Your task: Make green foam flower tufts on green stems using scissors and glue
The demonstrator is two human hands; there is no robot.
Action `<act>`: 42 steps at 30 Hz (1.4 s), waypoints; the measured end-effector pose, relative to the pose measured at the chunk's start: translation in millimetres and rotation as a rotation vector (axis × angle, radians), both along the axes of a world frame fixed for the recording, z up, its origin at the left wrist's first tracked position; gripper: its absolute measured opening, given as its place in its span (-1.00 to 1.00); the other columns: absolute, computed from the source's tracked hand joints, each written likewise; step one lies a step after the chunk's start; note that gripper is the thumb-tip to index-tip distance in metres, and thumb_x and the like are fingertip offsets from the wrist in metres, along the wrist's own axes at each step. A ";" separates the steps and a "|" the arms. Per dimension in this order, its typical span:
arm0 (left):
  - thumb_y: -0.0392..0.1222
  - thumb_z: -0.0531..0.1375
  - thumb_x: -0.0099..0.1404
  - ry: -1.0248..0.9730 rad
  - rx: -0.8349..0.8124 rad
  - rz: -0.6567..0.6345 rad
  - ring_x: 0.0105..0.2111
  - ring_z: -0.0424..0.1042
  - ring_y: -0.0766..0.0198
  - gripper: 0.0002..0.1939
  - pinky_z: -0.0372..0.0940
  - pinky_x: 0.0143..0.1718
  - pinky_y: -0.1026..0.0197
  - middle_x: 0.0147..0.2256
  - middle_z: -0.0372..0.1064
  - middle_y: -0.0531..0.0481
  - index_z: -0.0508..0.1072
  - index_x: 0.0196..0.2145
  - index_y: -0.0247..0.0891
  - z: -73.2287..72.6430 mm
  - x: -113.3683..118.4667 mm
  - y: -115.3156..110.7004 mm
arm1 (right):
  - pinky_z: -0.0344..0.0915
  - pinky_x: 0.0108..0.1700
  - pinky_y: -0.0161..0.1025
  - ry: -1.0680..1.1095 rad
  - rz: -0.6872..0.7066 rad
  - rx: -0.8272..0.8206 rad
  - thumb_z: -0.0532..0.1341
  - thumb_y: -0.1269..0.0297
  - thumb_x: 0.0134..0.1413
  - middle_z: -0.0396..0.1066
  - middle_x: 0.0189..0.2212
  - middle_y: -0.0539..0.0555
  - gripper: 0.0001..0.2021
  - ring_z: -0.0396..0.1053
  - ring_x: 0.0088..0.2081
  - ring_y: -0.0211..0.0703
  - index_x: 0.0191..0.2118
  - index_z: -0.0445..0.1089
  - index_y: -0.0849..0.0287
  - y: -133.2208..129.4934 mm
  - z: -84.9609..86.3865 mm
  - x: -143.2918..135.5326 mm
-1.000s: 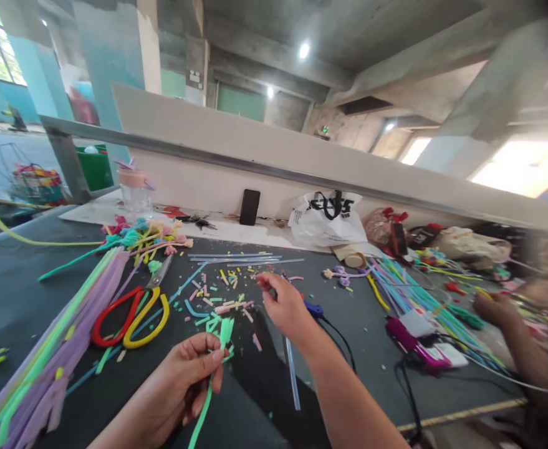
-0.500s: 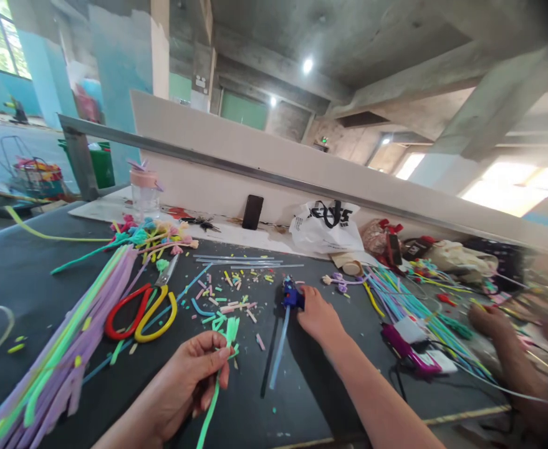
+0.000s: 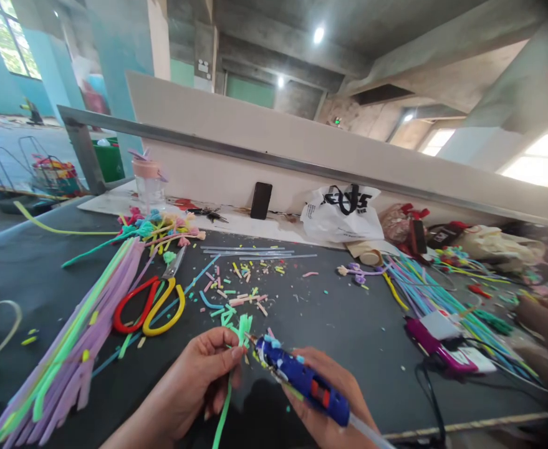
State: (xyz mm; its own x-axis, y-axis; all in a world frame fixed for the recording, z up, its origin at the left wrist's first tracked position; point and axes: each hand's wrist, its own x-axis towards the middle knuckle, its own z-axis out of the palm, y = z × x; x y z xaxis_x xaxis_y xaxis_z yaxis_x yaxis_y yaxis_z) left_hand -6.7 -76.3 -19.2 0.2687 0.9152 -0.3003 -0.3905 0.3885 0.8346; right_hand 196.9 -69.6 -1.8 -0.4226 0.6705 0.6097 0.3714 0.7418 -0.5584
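Between the thumb and fingers of my left hand is a green fuzzy stem with a bunched, frayed top; its tail hangs down below the hand. My right hand is wrapped round a blue glue gun, with a clear glue stick coming out of its rear. The gun's nozzle points left and is right beside the green bunch; whether they touch I cannot tell. Scissors with one red and one yellow handle lie to the left, near a bundle of purple and green stems.
Cut scraps and clear sticks lie behind my hands. Farther back are a phone, a jar and a white bag. At right are blue stems, a magenta device with cables, and another person's hand.
My right hand has lifted the glue gun from the table and brought it left and nearer, turning its nozzle to the green bunch. My left hand still holds the stem. The view has shifted slightly.
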 end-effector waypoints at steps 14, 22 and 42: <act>-0.03 0.25 0.08 -0.020 -0.007 0.044 -0.87 0.10 0.54 -0.71 -0.13 -0.90 0.52 -0.69 0.33 0.13 0.26 -0.44 -0.26 -2.2 1.2 -1.4 | 0.32 -0.47 -0.33 -0.108 -0.095 -0.101 0.16 0.41 -0.05 0.35 -0.53 0.03 -0.94 0.34 -0.52 -0.20 -0.45 0.26 0.11 -1.7 -7.2 -4.0; -0.02 0.24 0.08 -0.021 0.008 0.037 -0.87 0.09 0.54 -0.71 -0.11 -0.89 0.51 -0.68 0.33 0.13 0.25 -0.46 -0.25 -2.0 0.6 -1.2 | 0.21 -0.56 -0.35 -0.222 -0.142 -0.036 0.17 0.33 -0.07 0.23 -0.61 -0.03 -0.88 0.23 -0.59 -0.25 -0.53 0.21 0.12 0.0 -14.9 2.7; 0.02 0.26 0.05 0.045 -0.010 0.068 -0.87 0.07 0.56 -0.68 -0.10 -0.87 0.53 -0.67 0.34 0.13 0.25 -0.46 -0.25 -1.0 3.4 -2.7 | 0.24 -0.09 -0.20 -0.691 -0.411 -0.075 0.21 0.40 -0.09 0.33 -0.18 0.15 -0.73 0.32 -0.14 -0.07 -0.17 0.31 0.20 109.2 16.6 67.9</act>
